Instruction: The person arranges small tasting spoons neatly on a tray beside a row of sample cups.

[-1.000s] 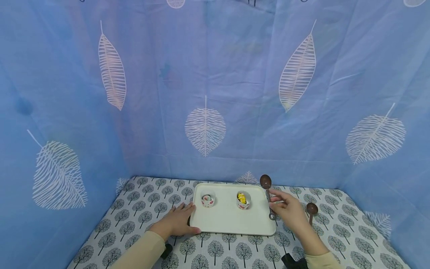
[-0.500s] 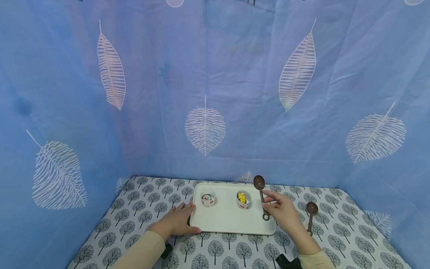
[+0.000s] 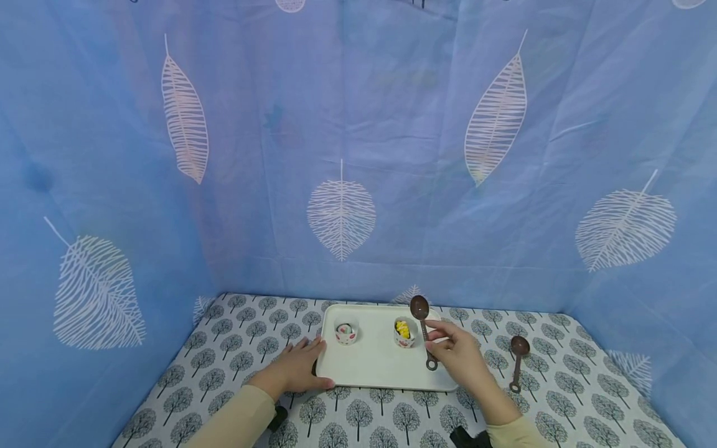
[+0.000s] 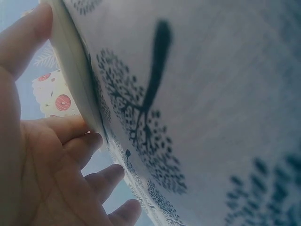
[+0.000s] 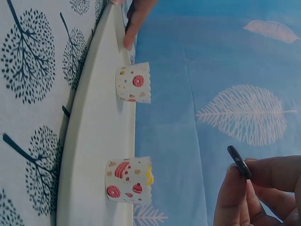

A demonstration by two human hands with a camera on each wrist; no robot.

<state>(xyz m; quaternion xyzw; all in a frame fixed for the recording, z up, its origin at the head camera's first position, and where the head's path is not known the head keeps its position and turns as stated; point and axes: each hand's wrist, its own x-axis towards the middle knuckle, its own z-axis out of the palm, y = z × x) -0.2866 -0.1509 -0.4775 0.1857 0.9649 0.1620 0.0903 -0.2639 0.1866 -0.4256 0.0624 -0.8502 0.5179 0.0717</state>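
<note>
My right hand point(image 3: 460, 353) pinches a dark brown spoon point(image 3: 419, 307) by its handle, bowl upward, above the right part of a cream tray point(image 3: 381, 371). In the right wrist view only the dark end of the spoon handle point(image 5: 239, 162) shows between thumb and fingers. At the tray's left end my left hand point(image 3: 297, 368) rests against the rim with fingers spread. Right of the tray's middle stands a patterned paper cup point(image 3: 404, 341) with yellow pieces inside. Another paper cup point(image 3: 346, 337), farther left, holds something pale and reddish that I cannot make out.
A second brown spoon point(image 3: 520, 347) lies on the tree-print tablecloth point(image 3: 560, 373), right of my right hand. Blue curtains point(image 3: 392, 236) with white leaves close off the back and both sides.
My right hand has carried the spoon left, from the tray's right edge to beside the cup with yellow pieces. The other spoon is now fully uncovered. My left hand stays put.
</note>
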